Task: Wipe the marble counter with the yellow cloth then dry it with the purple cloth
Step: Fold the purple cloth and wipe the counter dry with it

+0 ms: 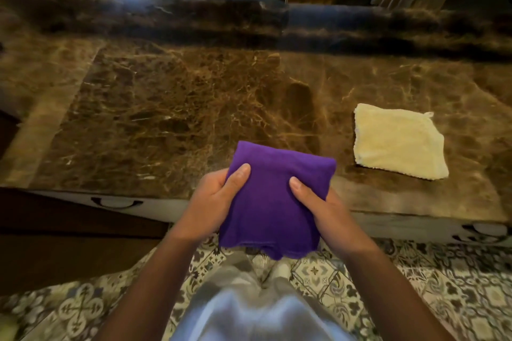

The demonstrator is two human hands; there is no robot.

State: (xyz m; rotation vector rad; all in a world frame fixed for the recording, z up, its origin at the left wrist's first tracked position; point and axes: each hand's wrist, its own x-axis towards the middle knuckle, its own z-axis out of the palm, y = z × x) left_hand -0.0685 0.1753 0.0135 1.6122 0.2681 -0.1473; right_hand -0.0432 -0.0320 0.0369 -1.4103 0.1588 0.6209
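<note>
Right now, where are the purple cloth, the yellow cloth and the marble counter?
purple cloth (273, 196): head view, middle of the folded face.
yellow cloth (396, 142): head view, centre of its top.
marble counter (166, 108): head view, bare surface.

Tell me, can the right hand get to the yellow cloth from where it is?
Probably yes: the yellow cloth lies flat on the counter to the right, with nothing between. But the right hand shares its grip on the purple cloth with the left hand.
</note>
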